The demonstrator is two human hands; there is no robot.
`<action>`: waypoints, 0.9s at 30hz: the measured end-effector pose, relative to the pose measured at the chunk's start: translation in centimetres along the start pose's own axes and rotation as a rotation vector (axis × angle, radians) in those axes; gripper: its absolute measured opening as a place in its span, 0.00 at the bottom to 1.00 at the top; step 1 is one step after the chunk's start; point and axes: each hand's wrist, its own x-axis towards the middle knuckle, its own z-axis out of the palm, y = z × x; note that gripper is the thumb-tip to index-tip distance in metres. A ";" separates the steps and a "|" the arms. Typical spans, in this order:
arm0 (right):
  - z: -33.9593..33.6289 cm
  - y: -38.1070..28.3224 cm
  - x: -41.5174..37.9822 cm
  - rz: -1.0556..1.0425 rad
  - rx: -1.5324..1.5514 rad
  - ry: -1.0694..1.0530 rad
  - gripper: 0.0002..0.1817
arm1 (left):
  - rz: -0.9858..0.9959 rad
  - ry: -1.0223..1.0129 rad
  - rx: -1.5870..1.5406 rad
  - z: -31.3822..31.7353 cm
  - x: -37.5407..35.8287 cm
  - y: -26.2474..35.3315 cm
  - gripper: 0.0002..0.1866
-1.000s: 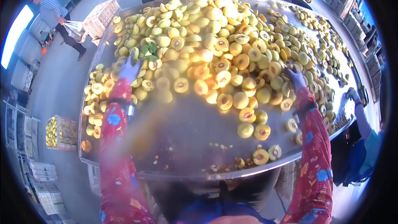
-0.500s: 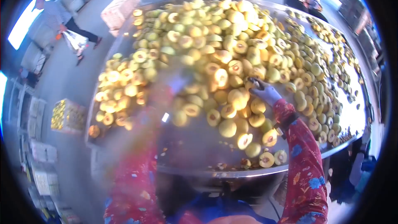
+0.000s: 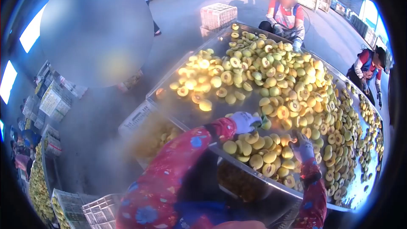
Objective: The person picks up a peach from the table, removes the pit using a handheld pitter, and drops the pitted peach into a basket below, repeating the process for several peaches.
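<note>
Many halved yellow-green stone fruits (image 3: 282,112), apricot- or peach-like, lie heaped on a metal table (image 3: 169,74); several show brown pit hollows. My left hand (image 3: 245,122), in a pale glove with darker fingertips, reaches over the table by the near edge of the pile. Its fingers stretch to the right against the fruit, and their tips are partly hidden. My right hand (image 3: 302,147), gloved the same way, rests among the halves farther right, its fingers spread on them. A group of fruit halves (image 3: 258,152) lies between both hands and the near rim. No held piece is visible in either hand.
Across the table one person (image 3: 286,15) works at the fruit; another person (image 3: 368,70) stands at the right side. A pale crate (image 3: 218,15) stands beyond the far corner. Below the near rim sits a crate (image 3: 137,116) with fruit. More crates (image 3: 55,99) line the left.
My view has swung left, so the table appears farther right. The left hand, blurred before, now shows sharply, closer to my right hand. Fruit halves now lie gathered near the front rim.
</note>
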 end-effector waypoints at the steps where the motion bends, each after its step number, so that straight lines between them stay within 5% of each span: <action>1: -0.6 -0.6 -0.9 -0.038 0.078 0.077 0.29 | -0.011 0.056 -0.117 -1.4 -1.0 1.1 0.19; 5: -3.6 -7.2 -5.3 0.377 0.394 0.011 0.27 | 0.284 0.291 -1.173 2.5 -2.9 2.6 0.22; 7: 0.1 -6.5 -8.4 0.241 0.953 0.177 0.27 | -0.069 0.158 -1.484 2.0 -5.9 6.5 0.26; 9: 0.1 -9.3 -10.1 0.338 1.279 0.127 0.26 | 0.124 0.053 -1.610 4.9 -6.4 7.5 0.29; 14: 0.5 -14.2 -11.7 0.428 1.604 0.213 0.23 | -0.006 -0.063 -1.766 7.8 -9.4 10.3 0.36; 18: 4.4 -13.1 -13.8 0.497 1.459 0.226 0.17 | 0.040 -0.105 -1.493 9.5 -10.9 11.4 0.44; 22: 2.7 -14.2 -15.2 0.756 1.779 0.139 0.15 | 0.092 0.014 -0.529 9.9 -11.3 11.0 0.39; 25: 3.4 -13.6 -16.1 0.790 1.743 0.120 0.18 | 0.119 0.069 -0.237 10.3 -11.6 11.0 0.37; 27: 2.8 -13.5 -16.6 0.744 1.800 0.044 0.21 | 0.118 0.164 -0.502 11.0 -12.1 11.5 0.32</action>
